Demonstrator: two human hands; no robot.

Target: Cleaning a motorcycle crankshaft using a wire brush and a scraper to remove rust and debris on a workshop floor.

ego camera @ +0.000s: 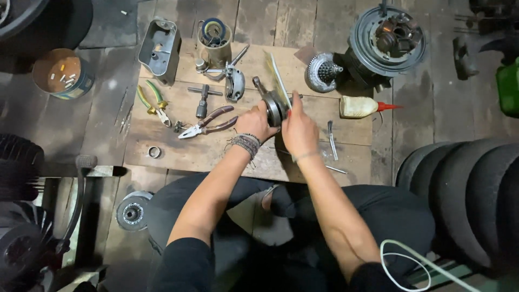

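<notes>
Several tools [208, 124] litter a wooden board [162, 141] on dark planked floor [421, 108].

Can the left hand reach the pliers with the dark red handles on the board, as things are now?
Probably yes: the pliers lie just beside the left hand, with bare board between. But that hand grips the round metal part.

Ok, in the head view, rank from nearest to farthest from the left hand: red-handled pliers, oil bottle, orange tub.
1. Red-handled pliers, just left of the left hand.
2. Oil bottle, off to the right, past the right hand.
3. Orange tub, far left on the floor.
</notes>
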